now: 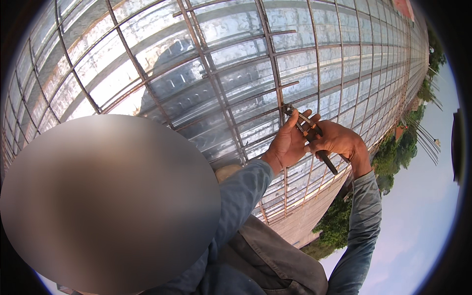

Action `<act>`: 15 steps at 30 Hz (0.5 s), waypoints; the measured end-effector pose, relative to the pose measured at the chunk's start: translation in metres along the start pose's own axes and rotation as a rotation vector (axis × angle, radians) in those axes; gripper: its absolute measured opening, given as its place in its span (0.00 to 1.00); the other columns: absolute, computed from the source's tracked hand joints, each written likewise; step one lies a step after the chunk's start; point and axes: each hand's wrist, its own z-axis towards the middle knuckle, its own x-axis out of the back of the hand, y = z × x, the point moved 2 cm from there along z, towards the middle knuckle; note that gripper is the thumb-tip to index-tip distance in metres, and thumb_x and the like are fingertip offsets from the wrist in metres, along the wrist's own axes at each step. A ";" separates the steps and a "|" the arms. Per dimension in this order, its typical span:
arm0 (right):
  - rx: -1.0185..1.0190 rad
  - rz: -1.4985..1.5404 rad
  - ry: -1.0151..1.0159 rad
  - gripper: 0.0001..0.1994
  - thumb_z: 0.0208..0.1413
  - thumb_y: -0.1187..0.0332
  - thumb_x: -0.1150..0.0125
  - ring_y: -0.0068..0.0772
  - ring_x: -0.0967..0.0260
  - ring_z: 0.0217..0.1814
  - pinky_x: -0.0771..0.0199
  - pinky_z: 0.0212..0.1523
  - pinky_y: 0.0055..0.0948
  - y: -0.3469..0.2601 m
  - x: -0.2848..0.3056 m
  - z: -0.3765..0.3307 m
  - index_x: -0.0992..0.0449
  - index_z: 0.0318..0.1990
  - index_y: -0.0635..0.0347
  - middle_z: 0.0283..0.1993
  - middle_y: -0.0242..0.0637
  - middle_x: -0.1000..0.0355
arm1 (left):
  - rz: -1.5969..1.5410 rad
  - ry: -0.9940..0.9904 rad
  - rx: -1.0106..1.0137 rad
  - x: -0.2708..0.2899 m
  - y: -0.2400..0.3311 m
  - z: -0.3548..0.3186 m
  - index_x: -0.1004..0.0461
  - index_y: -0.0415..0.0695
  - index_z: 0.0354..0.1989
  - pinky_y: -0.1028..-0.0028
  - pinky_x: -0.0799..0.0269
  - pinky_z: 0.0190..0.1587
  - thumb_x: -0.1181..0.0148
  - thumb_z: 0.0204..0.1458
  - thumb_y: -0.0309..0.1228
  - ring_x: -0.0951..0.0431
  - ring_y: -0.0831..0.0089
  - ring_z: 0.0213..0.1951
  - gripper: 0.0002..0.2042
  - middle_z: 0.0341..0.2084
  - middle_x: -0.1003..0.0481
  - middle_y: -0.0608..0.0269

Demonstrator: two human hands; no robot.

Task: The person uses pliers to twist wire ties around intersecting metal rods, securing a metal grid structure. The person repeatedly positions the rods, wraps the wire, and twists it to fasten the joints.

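Note:
Both my hands meet over a grid of rusty steel reinforcing bars laid on shiny corrugated metal decking. My right hand is closed around the dark handles of a pair of pincers, whose jaws touch a bar crossing near the middle of the view. My left hand rests against the pincers near the jaws, thumb stretched toward the bar. Blue-grey sleeves cover both forearms.
A large blurred patch fills the lower left. The bar grid and decking stretch across the whole upper view to a far edge. Beyond it are green trees, a bundle of protruding bars and pale sky.

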 end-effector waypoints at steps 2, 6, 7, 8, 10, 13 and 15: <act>0.006 0.096 -0.019 0.21 0.51 0.73 0.26 0.26 0.23 0.31 0.22 0.29 0.27 0.008 0.000 -0.002 0.28 0.51 0.64 0.31 0.35 0.25 | -0.039 -0.002 0.052 -0.002 -0.001 0.008 0.25 0.51 0.46 0.62 0.28 0.49 0.33 0.55 0.60 0.23 0.67 0.49 0.25 0.47 0.22 0.67; 0.236 -0.591 0.336 0.26 0.46 0.66 0.22 0.37 0.22 0.31 0.23 0.30 0.36 0.019 0.005 -0.014 0.27 0.52 0.63 0.30 0.35 0.24 | 0.082 0.168 -0.069 0.010 -0.015 0.034 0.27 0.52 0.39 0.63 0.28 0.47 0.33 0.58 0.55 0.22 0.70 0.46 0.20 0.37 0.22 0.70; 0.360 -0.860 0.495 0.27 0.45 0.65 0.22 0.39 0.22 0.31 0.24 0.30 0.38 0.030 0.001 -0.024 0.27 0.52 0.63 0.31 0.36 0.24 | 0.017 0.178 -0.087 0.007 -0.019 0.037 0.27 0.52 0.38 0.63 0.28 0.47 0.34 0.59 0.54 0.22 0.70 0.45 0.19 0.34 0.24 0.70; 0.367 -0.918 0.587 0.23 0.49 0.64 0.28 0.46 0.23 0.35 0.24 0.35 0.43 0.026 -0.009 -0.040 0.26 0.51 0.62 0.33 0.38 0.25 | -0.047 0.186 -0.111 -0.001 -0.020 0.038 0.28 0.52 0.37 0.63 0.28 0.47 0.34 0.60 0.53 0.22 0.70 0.44 0.18 0.32 0.25 0.70; 0.287 -1.195 0.882 0.16 0.54 0.67 0.34 0.45 0.24 0.38 0.24 0.38 0.42 0.017 -0.040 -0.044 0.26 0.48 0.61 0.35 0.39 0.27 | -0.142 0.219 -0.158 -0.013 -0.019 0.041 0.30 0.51 0.34 0.62 0.26 0.48 0.37 0.64 0.49 0.23 0.69 0.38 0.16 0.27 0.28 0.69; 0.201 -1.250 0.996 0.06 0.59 0.71 0.43 0.44 0.24 0.40 0.24 0.43 0.42 0.027 -0.038 -0.033 0.27 0.43 0.60 0.36 0.42 0.28 | -0.231 0.263 -0.150 -0.018 -0.026 0.047 0.32 0.49 0.33 0.61 0.24 0.48 0.39 0.66 0.47 0.25 0.69 0.34 0.16 0.25 0.30 0.67; 0.244 -1.206 0.971 0.05 0.59 0.70 0.42 0.43 0.24 0.39 0.23 0.42 0.41 0.058 -0.011 -0.020 0.28 0.41 0.60 0.35 0.41 0.28 | -0.244 0.246 -0.194 -0.022 -0.033 0.059 0.33 0.47 0.33 0.61 0.22 0.48 0.40 0.66 0.46 0.26 0.68 0.32 0.17 0.24 0.31 0.67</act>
